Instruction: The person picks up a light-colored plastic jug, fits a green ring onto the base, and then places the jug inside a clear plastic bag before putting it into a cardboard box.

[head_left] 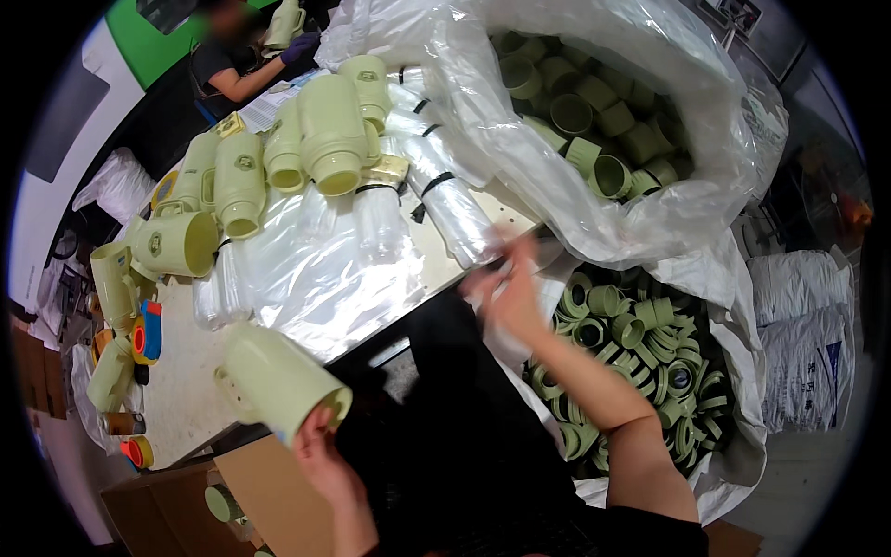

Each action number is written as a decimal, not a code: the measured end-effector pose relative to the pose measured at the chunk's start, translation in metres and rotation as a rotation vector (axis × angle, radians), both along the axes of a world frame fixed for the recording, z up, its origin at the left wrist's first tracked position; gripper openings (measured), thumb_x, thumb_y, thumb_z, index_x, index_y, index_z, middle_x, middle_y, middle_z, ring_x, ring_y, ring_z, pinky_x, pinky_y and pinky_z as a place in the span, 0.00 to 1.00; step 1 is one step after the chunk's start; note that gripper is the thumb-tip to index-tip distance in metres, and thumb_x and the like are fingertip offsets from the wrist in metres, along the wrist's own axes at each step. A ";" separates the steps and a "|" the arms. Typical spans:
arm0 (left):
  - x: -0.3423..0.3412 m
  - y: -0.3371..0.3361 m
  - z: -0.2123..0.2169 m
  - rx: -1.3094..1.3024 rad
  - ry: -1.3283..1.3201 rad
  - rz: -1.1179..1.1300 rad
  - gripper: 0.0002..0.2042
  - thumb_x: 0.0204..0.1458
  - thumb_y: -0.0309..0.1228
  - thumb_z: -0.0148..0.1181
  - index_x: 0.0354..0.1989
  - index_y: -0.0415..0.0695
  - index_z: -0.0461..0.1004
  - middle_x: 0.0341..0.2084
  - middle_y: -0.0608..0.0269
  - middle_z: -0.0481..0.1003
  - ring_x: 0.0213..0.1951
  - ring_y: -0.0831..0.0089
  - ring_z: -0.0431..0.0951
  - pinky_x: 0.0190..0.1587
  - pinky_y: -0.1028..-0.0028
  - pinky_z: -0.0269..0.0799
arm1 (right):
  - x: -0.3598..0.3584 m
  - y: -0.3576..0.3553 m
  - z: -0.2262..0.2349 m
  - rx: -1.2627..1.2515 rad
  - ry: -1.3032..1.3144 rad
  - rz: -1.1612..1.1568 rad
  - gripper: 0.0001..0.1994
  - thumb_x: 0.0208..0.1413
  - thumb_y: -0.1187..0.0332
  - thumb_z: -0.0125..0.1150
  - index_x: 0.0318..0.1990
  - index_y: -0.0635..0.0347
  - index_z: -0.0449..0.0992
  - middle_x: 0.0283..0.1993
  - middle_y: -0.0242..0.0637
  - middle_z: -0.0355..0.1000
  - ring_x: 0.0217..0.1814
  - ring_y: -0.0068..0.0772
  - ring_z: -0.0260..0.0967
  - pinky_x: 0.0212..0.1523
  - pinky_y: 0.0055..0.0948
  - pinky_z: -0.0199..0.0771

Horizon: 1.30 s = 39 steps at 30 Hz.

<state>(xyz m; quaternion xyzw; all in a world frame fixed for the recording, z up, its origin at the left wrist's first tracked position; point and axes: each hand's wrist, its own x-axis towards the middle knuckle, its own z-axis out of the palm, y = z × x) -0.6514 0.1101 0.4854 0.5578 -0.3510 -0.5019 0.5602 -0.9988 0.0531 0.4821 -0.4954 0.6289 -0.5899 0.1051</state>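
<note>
My left hand [327, 457] is closed on the rim of a pale green thermos jug body [278, 376], which lies tilted over the table's front edge with its open end toward me. The fingers are partly inside that opening. My right hand [509, 292] is raised by the table's right corner, beside a tied roll of clear plastic bags [455, 213]. Motion smears its fingers, so I cannot tell whether it holds anything. Under my right forearm a white sack [738, 408] holds many green rings and lids [640, 357].
Several pale green jugs [334, 130] stand and lie on the table [186, 390], around flat clear plastic bags [316, 269]. A large clear bag [640, 227] of green cups rises at the far right. Orange and blue tape dispensers [148, 332] sit left. A co-worker [237, 70] sits beyond.
</note>
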 end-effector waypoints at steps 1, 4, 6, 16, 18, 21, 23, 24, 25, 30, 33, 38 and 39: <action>0.011 -0.001 0.001 0.022 0.035 0.087 0.16 0.67 0.33 0.47 0.58 0.38 0.67 0.52 0.55 0.76 0.56 0.68 0.74 0.59 0.67 0.66 | -0.052 -0.007 -0.003 0.156 -0.112 -0.181 0.33 0.47 0.70 0.68 0.62 0.64 0.61 0.57 0.47 0.64 0.48 0.37 0.67 0.47 0.36 0.72; 0.045 -0.011 0.006 -0.027 0.174 0.022 0.21 0.66 0.41 0.50 0.62 0.44 0.64 0.61 0.59 0.69 0.61 0.65 0.69 0.63 0.62 0.61 | -0.179 -0.034 0.007 -0.021 0.047 -0.600 0.31 0.49 0.71 0.67 0.63 0.58 0.64 0.59 0.53 0.61 0.56 0.46 0.62 0.61 0.37 0.64; 0.052 -0.022 0.016 0.003 0.399 0.151 0.24 0.65 0.46 0.48 0.64 0.46 0.65 0.62 0.60 0.69 0.63 0.62 0.67 0.65 0.58 0.58 | -0.218 -0.063 0.012 0.131 0.179 -0.635 0.32 0.50 0.66 0.69 0.63 0.58 0.66 0.56 0.48 0.66 0.55 0.44 0.63 0.58 0.36 0.65; 0.084 -0.005 0.043 -0.203 0.239 0.204 0.24 0.63 0.31 0.56 0.67 0.42 0.60 0.62 0.58 0.68 0.63 0.63 0.68 0.65 0.59 0.65 | -0.078 -0.046 0.011 -0.162 -0.431 -0.183 0.27 0.63 0.56 0.60 0.62 0.63 0.65 0.61 0.41 0.68 0.59 0.39 0.69 0.58 0.34 0.70; 0.079 -0.007 0.049 -0.163 0.283 0.162 0.21 0.65 0.32 0.52 0.64 0.40 0.63 0.60 0.58 0.70 0.62 0.64 0.70 0.64 0.61 0.66 | -0.024 -0.024 -0.023 0.037 -0.995 0.246 0.30 0.68 0.44 0.44 0.64 0.60 0.66 0.59 0.42 0.72 0.59 0.41 0.71 0.56 0.41 0.73; 0.061 -0.001 0.051 -0.060 0.309 0.100 0.19 0.67 0.33 0.49 0.63 0.39 0.65 0.59 0.56 0.71 0.60 0.63 0.72 0.63 0.60 0.67 | 0.056 -0.008 -0.005 0.228 -1.507 0.793 0.30 0.70 0.48 0.38 0.66 0.63 0.64 0.62 0.50 0.70 0.59 0.43 0.72 0.59 0.44 0.71; 0.057 0.008 0.047 -0.001 0.338 0.010 0.18 0.67 0.32 0.48 0.62 0.38 0.66 0.58 0.55 0.72 0.59 0.63 0.73 0.62 0.60 0.68 | 0.084 0.000 0.000 0.163 -0.913 0.775 0.30 0.71 0.49 0.37 0.68 0.65 0.61 0.64 0.52 0.67 0.62 0.44 0.69 0.62 0.41 0.68; 0.058 0.011 0.044 0.029 0.352 -0.034 0.18 0.67 0.32 0.48 0.61 0.38 0.66 0.58 0.54 0.73 0.58 0.63 0.74 0.62 0.60 0.68 | 0.092 -0.002 -0.002 0.179 -0.947 0.823 0.32 0.70 0.48 0.38 0.69 0.65 0.59 0.67 0.52 0.63 0.66 0.43 0.65 0.63 0.39 0.66; 0.062 0.014 0.041 0.047 0.329 -0.049 0.19 0.67 0.36 0.49 0.61 0.38 0.67 0.59 0.56 0.72 0.60 0.63 0.72 0.64 0.61 0.65 | 0.100 -0.003 -0.003 0.198 -0.981 0.871 0.33 0.69 0.47 0.39 0.70 0.66 0.57 0.71 0.53 0.59 0.70 0.42 0.61 0.65 0.36 0.64; 0.077 0.020 0.045 0.186 0.357 -0.027 0.18 0.65 0.35 0.51 0.58 0.37 0.69 0.54 0.56 0.75 0.55 0.65 0.75 0.60 0.63 0.68 | 0.099 0.020 0.038 -0.204 0.017 0.741 0.33 0.65 0.44 0.44 0.65 0.64 0.65 0.64 0.53 0.64 0.63 0.49 0.64 0.65 0.40 0.60; 0.059 0.021 0.059 -0.032 0.167 0.136 0.17 0.63 0.34 0.53 0.55 0.36 0.69 0.50 0.56 0.76 0.53 0.66 0.75 0.58 0.63 0.68 | 0.113 0.039 0.039 -0.269 0.054 0.618 0.31 0.62 0.43 0.49 0.59 0.64 0.67 0.58 0.52 0.66 0.58 0.46 0.65 0.62 0.40 0.62; 0.058 0.021 0.046 -0.381 -0.214 -0.144 0.24 0.65 0.41 0.51 0.61 0.34 0.67 0.53 0.56 0.74 0.55 0.67 0.72 0.60 0.65 0.64 | 0.102 0.057 0.019 0.095 -0.977 0.579 0.25 0.64 0.58 0.54 0.63 0.61 0.59 0.60 0.40 0.64 0.60 0.33 0.63 0.64 0.33 0.60; 0.062 0.009 0.041 -0.297 -0.087 -0.150 0.25 0.66 0.44 0.48 0.62 0.35 0.66 0.55 0.55 0.72 0.58 0.66 0.70 0.63 0.64 0.61 | 0.099 0.069 0.024 0.107 -0.682 0.499 0.25 0.61 0.61 0.58 0.62 0.60 0.61 0.60 0.41 0.63 0.60 0.34 0.63 0.64 0.35 0.60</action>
